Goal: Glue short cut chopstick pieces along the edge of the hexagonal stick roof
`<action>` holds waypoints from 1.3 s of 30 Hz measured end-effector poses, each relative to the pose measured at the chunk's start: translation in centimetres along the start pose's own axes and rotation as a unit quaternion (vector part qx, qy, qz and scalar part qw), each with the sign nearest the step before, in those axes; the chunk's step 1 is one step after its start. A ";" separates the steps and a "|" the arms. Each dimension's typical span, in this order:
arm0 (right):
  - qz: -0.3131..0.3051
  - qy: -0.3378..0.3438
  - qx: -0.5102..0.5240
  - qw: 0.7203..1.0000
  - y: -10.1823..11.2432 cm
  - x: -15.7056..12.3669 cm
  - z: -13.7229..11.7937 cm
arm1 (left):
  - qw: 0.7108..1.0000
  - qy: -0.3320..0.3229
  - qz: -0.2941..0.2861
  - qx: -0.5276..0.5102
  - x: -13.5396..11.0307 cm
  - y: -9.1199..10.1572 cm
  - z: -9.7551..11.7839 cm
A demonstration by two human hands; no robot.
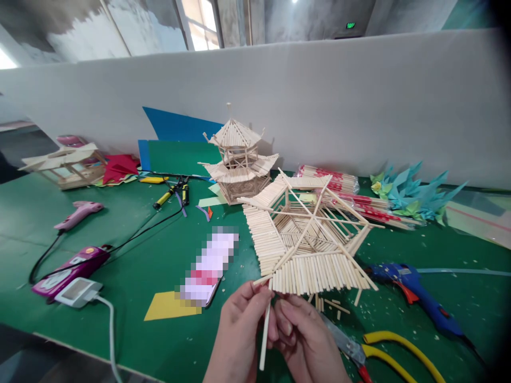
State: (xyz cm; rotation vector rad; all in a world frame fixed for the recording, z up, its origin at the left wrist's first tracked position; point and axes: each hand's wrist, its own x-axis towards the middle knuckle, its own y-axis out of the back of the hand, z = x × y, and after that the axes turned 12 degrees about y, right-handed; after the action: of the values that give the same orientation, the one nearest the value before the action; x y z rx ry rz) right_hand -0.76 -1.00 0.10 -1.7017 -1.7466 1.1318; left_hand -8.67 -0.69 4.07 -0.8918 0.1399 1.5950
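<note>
My left hand (242,322) is closed in a pinch around a thin wooden stick (264,338), near the front left corner of a six-sided stick roof (315,274). The stick's free end points down toward me. Beside it, my right hand (305,330) has its fingers curled just under the roof's front edge; what they pinch, if anything, is hidden. Short sticks cover several sides of the roof, while the right side shows bare frame. Behind stands a pagoda model (235,165) with two roof tiers, also built of sticks.
On the green table (131,271) lie a phone (211,266), yellow card (163,307), yellow-handled cutters (387,346), a blue glue gun (423,298) and a pink glue gun (83,214). Stick bundles (359,202) lie behind. A purple power strip (72,271) with a charger sits left.
</note>
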 end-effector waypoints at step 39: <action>0.007 -0.010 0.016 1.000 0.1 0.0 -0.3 | 0.999 -0.015 0.020 -0.036 0.0 -0.2 -0.4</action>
State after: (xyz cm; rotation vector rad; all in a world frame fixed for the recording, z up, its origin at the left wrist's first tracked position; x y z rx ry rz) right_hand -0.50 -0.93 0.14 -1.6921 -1.7215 1.1820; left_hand -8.34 -0.90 3.87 -0.9252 0.0792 1.6597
